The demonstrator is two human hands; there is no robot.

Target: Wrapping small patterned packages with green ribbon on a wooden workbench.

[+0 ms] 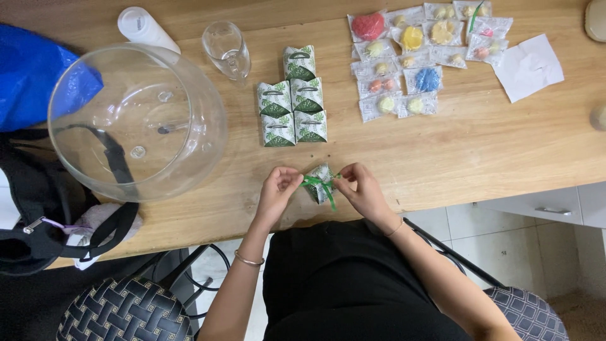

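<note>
A small white gift box with a green leaf print (320, 180) sits at the near edge of the wooden table (480, 145). A green ribbon (319, 184) runs across its top and a tail hangs down its front. My left hand (278, 189) pinches the ribbon's left end. My right hand (358, 187) pinches its right end, just beside the box. Both hands rest on the table on either side of the box.
Several matching leaf-print boxes (293, 98) lie grouped further back. Several clear packets of coloured sweets (416, 53) are spread at the far right, beside a white paper sheet (529, 66). A big glass bowl (136, 113), a drinking glass (227, 49), a white bottle (145, 28) and bags (38, 189) stand left.
</note>
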